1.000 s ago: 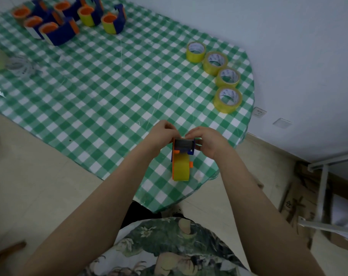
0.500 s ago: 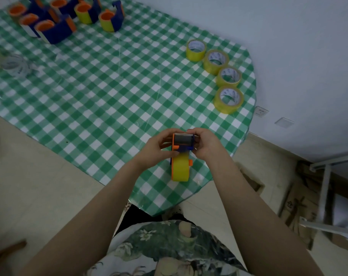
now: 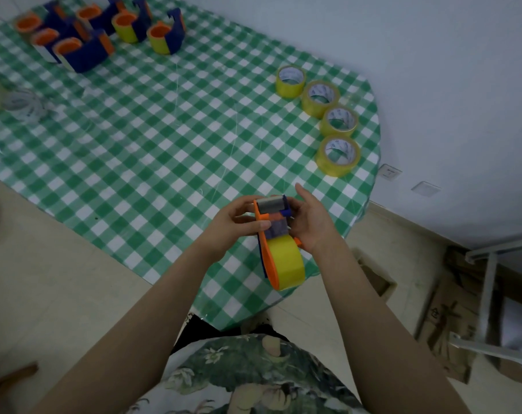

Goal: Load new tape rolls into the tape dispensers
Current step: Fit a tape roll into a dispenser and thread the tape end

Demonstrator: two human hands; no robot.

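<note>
At the bottom edge is the person's green leaf-print shirt, with both bare forearms reaching forward from it; the hands meet above the near edge of the table, which is covered by a green-and-white checked plastic cloth; between them, held off the cloth, is the orange-and-blue plastic tape dispenser; a yellow tape roll sits in its rounded end, which hangs toward the person, while the grey roller at the other end points toward the table. The left hand grips the dispenser from its left side, thumb laid across the strip just behind the roller, the other fingers curled round the far side. The right hand cups the dispenser's right side, palm turned inward, lower fingers bent against the roller's end and one finger sticking straight up, free of it.

Farther out, along the right edge of the table, a row of four loose yellow tape rolls stands on the cloth, each with its white core facing up, neighbours close or touching; at the left edge lies a blurred heap of clear tape; at the far left corner stands a cluster of blue dispensers with orange hubs, the two on its right side wrapped in yellow tape.
</note>
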